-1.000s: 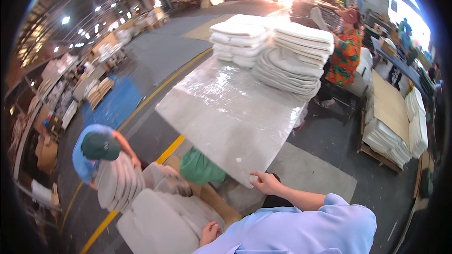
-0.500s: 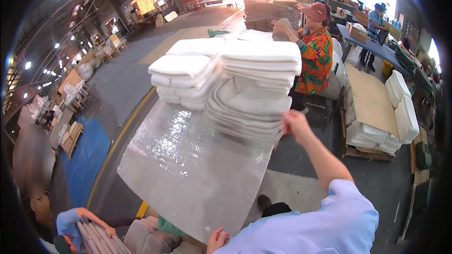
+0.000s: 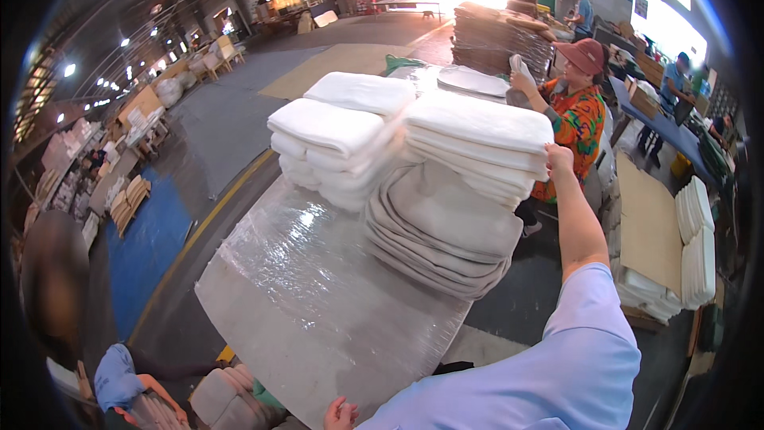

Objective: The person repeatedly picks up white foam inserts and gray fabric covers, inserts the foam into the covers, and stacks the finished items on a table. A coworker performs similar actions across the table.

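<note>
A stack of white padded cloth pieces (image 3: 477, 123) rests at the far right of a plastic-wrapped table-high surface (image 3: 278, 295). My right hand (image 3: 559, 158) is at the stack's right edge, its fingers closed on the rim of a white pad. Just nearer lies a stack of grey pads (image 3: 446, 215), their rounded edges fanned toward me. More white pads (image 3: 330, 127) are piled to the left. Low at the near edge is my left hand (image 3: 341, 412), its fingers loosely curled and apart, with nothing visible in them.
A person in a patterned shirt (image 3: 577, 131) stands beyond the stacks, handling a grey pad. Another person (image 3: 119, 374) bends over grey pads (image 3: 227, 398) at lower left. To the right, a pallet load (image 3: 649, 223) carries cardboard and white pads. Wrapped brown stacks (image 3: 501, 44) stand behind.
My right hand has moved up and away from the grey stack's edge to the white stack's edge. The view has shifted, and my left hand stays low at the near edge.
</note>
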`<act>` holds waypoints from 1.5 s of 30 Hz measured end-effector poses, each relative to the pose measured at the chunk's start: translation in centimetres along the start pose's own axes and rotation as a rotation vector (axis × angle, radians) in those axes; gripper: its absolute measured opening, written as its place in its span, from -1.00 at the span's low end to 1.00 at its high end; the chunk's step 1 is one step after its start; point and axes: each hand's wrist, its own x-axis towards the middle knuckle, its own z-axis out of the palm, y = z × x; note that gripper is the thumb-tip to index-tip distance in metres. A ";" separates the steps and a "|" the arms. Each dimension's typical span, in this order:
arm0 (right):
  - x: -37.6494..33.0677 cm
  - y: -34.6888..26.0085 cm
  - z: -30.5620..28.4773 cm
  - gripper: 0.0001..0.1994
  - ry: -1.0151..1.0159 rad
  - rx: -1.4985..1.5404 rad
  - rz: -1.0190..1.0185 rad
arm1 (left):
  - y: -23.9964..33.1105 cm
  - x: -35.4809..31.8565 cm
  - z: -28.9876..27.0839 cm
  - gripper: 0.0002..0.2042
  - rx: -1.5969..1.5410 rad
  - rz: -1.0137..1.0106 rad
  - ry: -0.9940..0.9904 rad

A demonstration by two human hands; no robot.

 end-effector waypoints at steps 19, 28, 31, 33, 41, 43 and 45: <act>-4.0 -1.2 6.7 -0.42 -0.474 0.444 0.156 | 34.7 -11.1 -0.8 -0.84 0.140 1.175 -1.031; -9.1 2.1 0.7 -0.46 -0.635 0.568 -0.055 | 27.9 -14.2 -3.1 -0.80 -0.125 1.016 -0.849; -13.0 2.2 -6.0 -0.44 -0.639 0.533 0.039 | 27.1 -13.3 -4.4 -0.76 0.011 0.974 -1.091; -16.8 3.6 -6.5 -0.43 -0.740 0.498 0.139 | 25.3 -14.0 -3.6 -0.83 0.048 1.125 -0.892; -42.2 21.2 -0.8 -0.35 -1.040 0.212 0.571 | 25.5 -15.2 0.6 -0.93 0.082 1.232 0.033; -45.6 27.3 0.2 -0.32 -1.186 0.129 0.770 | 26.1 -16.3 0.0 -0.89 0.113 1.165 0.035; -46.8 30.3 -2.2 -0.30 -1.195 -0.029 0.840 | 24.8 -15.5 -1.2 -0.90 0.070 1.152 0.005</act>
